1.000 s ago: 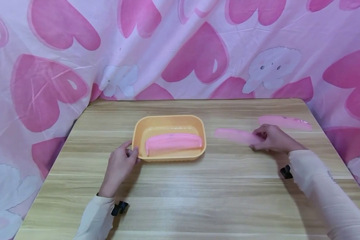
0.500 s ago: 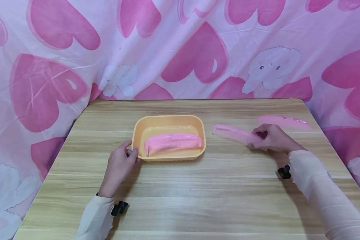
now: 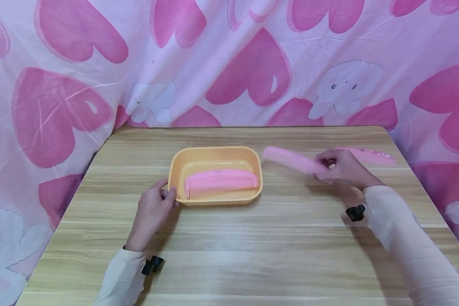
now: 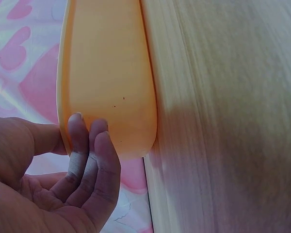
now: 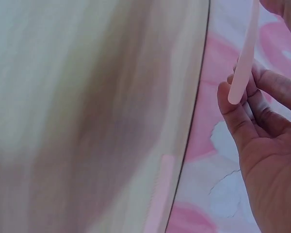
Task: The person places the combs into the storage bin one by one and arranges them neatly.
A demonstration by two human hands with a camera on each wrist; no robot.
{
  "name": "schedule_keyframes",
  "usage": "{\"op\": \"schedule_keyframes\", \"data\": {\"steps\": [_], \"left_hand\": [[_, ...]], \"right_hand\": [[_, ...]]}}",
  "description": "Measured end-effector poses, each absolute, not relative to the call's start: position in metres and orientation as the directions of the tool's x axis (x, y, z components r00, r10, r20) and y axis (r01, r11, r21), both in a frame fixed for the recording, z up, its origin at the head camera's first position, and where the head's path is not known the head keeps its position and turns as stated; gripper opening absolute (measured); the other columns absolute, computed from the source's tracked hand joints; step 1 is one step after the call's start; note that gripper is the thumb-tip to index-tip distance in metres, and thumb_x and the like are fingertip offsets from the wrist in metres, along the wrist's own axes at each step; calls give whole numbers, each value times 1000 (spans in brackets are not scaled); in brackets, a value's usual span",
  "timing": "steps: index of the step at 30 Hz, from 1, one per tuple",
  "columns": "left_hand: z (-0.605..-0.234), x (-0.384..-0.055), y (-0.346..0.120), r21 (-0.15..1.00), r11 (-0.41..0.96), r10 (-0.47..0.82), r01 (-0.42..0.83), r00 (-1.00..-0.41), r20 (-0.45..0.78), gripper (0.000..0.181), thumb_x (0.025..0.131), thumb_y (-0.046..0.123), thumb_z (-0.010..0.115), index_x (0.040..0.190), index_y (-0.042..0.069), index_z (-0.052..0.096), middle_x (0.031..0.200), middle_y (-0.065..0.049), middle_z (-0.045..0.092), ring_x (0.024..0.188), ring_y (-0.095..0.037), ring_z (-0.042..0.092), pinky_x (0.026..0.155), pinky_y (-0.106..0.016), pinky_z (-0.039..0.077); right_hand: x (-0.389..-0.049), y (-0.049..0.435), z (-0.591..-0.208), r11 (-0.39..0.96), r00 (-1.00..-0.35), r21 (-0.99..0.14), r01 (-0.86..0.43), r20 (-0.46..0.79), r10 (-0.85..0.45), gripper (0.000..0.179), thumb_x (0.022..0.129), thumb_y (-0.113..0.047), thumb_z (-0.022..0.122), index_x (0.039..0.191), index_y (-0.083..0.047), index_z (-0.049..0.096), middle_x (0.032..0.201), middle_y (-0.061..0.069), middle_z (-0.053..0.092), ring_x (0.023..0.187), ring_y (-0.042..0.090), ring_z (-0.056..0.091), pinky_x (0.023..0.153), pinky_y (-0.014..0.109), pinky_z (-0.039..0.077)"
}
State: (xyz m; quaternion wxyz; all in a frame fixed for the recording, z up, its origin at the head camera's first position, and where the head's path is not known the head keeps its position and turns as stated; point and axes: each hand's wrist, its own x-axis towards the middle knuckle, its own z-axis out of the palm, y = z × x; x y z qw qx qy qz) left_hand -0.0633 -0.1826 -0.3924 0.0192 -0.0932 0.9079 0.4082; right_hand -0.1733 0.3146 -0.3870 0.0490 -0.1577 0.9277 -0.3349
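Note:
My right hand (image 3: 342, 169) pinches one end of a pink comb (image 3: 290, 160) and holds it just above the table, its far end close to the tray's right rim. In the right wrist view the same comb (image 5: 245, 68) appears edge-on between thumb and fingers. With thumb and fingers, my left hand (image 3: 154, 208) grips the left front corner of an orange-yellow plastic tray (image 3: 214, 203). The left wrist view shows fingertips against the outside of the tray wall (image 4: 106, 58). Inside the tray lies another pink comb (image 3: 221, 182), teeth toward me.
Behind my right hand a third pink comb (image 3: 371, 156) with a small decoration lies on the wooden table (image 3: 245, 255), partly hidden by that hand. A pink heart-patterned cloth (image 3: 248, 68) hangs along the table's back and sides.
My right hand has lifted the comb off the table and shifted it slightly left and back, toward the tray. The left hand and the tray have stayed put.

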Motion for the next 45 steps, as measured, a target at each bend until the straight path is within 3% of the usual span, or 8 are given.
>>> {"op": "schedule_keyframes", "data": {"steps": [5,13,21,32,41,45], "left_hand": [[-393,-63,-183,734,654,-154,-182,-982,-106,49,102,20,55,145,-3,50,74,-4,68,62,-17,57,51,-26,39],[-393,-63,-184,741,646,-151,-182,-982,-109,49,102,21,54,145,-3,50,75,-4,68,62,-17,57,50,-26,39],[-392,-64,-184,743,642,-154,-191,-981,-119,49,102,21,54,145,-3,49,76,-5,69,62,-17,57,50,-26,39],[-392,-64,-183,747,636,-153,-193,-981,-123,49,102,20,54,146,-3,49,76,-5,69,60,-17,56,48,-26,38],[-393,-64,-184,745,641,-150,-186,-982,-116,48,102,20,54,145,-3,50,76,-4,69,62,-17,58,50,-26,39],[-393,-63,-184,745,644,-147,-175,-984,-104,49,102,20,55,144,-4,50,75,-4,69,62,-17,58,50,-26,40]], "right_hand": [[-177,296,-374,724,-947,-642,-251,6,-323,39,77,-21,88,110,-4,75,94,8,68,85,22,57,70,21,46],[-189,259,-358,682,-909,-633,-367,88,-407,41,71,-20,91,106,-3,76,94,5,71,86,20,61,76,20,47],[-201,211,-347,592,-809,-605,-533,158,-567,36,68,-21,92,99,-10,78,82,0,65,78,16,57,74,35,50],[-206,148,-348,522,-689,-563,-641,122,-714,28,70,-31,89,83,-12,73,71,2,51,73,16,45,63,31,37],[-203,115,-363,568,-691,-545,-616,28,-723,36,68,-33,92,81,-7,70,73,1,48,75,16,44,66,32,38],[-200,111,-369,586,-707,-548,-597,13,-707,42,67,-32,93,94,-4,76,84,1,60,84,18,50,75,32,45]]}}
